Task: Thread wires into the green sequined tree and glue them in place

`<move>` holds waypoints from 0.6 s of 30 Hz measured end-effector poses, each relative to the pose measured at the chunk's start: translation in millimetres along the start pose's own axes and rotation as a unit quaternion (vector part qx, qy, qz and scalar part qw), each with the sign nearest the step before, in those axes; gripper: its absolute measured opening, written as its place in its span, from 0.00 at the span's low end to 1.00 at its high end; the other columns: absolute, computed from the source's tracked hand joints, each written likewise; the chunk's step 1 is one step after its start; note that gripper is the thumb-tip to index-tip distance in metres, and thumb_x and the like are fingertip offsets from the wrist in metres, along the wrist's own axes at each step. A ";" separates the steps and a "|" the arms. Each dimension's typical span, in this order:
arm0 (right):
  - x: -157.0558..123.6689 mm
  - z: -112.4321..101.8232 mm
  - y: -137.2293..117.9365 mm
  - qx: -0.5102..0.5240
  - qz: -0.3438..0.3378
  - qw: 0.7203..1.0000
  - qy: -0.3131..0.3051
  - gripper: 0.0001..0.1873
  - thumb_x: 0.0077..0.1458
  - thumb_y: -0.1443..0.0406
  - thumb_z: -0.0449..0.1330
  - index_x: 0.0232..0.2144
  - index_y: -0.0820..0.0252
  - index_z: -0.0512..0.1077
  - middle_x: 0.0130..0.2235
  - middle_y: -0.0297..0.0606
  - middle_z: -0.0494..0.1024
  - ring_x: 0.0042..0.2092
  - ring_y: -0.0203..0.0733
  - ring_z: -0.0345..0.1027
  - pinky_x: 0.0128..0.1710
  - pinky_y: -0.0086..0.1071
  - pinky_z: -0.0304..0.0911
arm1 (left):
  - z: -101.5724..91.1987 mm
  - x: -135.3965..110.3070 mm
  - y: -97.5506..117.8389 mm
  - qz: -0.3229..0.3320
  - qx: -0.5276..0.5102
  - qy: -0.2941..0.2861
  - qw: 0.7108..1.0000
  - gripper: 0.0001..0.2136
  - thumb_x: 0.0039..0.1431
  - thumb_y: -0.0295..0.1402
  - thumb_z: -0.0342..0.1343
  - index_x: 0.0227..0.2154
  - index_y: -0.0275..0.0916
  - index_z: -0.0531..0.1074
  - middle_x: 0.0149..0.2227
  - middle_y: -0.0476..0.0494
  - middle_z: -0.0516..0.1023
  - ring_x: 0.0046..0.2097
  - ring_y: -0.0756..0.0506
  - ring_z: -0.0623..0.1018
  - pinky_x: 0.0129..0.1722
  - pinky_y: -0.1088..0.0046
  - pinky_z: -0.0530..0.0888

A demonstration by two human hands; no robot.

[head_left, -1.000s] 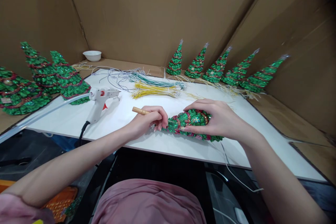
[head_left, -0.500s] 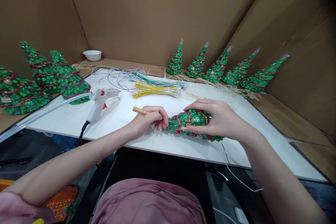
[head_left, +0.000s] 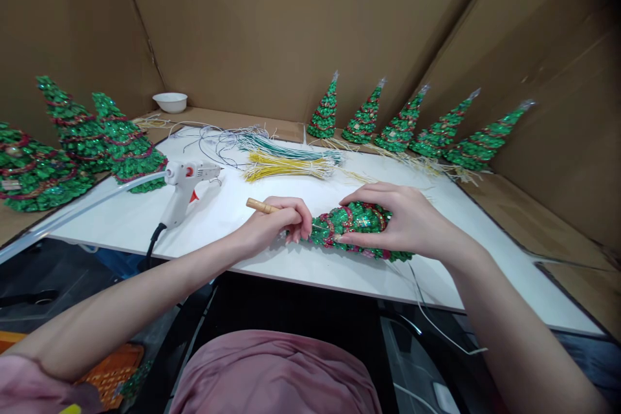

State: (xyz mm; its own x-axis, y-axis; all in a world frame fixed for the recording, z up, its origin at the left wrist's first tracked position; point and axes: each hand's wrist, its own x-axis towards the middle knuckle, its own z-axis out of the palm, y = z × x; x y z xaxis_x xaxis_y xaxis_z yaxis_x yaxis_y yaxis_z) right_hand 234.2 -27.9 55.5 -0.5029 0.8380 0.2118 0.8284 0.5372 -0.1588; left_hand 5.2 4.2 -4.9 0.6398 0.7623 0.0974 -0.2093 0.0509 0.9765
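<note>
A green sequinned cone tree with red bands (head_left: 356,223) lies on its side on the white board (head_left: 301,259), tip pointing left. My right hand (head_left: 405,220) is closed over its wide end, holding it down. My left hand (head_left: 274,223) is closed in a pinch on a wooden-handled awl (head_left: 259,206), whose thin metal point meets the tree's tip. White wires (head_left: 427,310) trail from the tree's base over the board's near edge.
A white glue gun (head_left: 184,184) lies left of my hands, its black cord hanging off the board. Bundles of yellow and green wires (head_left: 286,162) lie behind. Several finished trees (head_left: 402,126) stand along the cardboard wall, more trees (head_left: 116,142) at left, beside a white bowl (head_left: 169,101).
</note>
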 end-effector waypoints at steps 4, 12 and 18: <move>-0.4 -0.4 -0.2 0.003 0.003 1.000 -0.001 0.26 0.47 0.43 0.60 0.37 0.57 0.76 0.34 0.41 0.79 0.37 0.48 0.71 0.37 0.38 0.65 | 0.0 -0.3 0.4 0.002 -0.013 -0.006 1.000 0.08 0.46 0.25 0.48 0.20 0.33 0.72 0.21 0.48 0.74 0.22 0.54 0.69 0.20 0.80 0.63; -0.8 -0.2 -1.1 0.003 0.002 1.000 0.004 0.26 0.47 0.44 0.60 0.37 0.57 0.76 0.34 0.41 0.79 0.37 0.48 0.71 0.37 0.38 0.65 | 1.8 -0.7 1.6 -0.002 0.000 0.016 1.000 0.08 0.45 0.25 0.48 0.19 0.33 0.71 0.21 0.47 0.73 0.21 0.54 0.68 0.19 0.80 0.62; -0.3 0.2 -1.1 0.000 0.002 1.000 0.004 0.26 0.47 0.43 0.60 0.37 0.57 0.76 0.34 0.41 0.79 0.37 0.48 0.71 0.37 0.38 0.65 | 1.0 -0.5 0.9 -0.002 0.008 0.003 1.000 0.08 0.46 0.26 0.48 0.20 0.33 0.71 0.21 0.47 0.73 0.22 0.54 0.69 0.20 0.80 0.63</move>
State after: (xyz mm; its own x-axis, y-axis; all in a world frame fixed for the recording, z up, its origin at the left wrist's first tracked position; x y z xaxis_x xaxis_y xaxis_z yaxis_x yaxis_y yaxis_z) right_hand 233.3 -28.8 55.3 -0.4979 0.8392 0.2186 0.8302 0.5341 -0.1596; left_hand 5.4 3.3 -3.9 0.6370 0.7654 0.0918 -0.1944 0.0443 0.9799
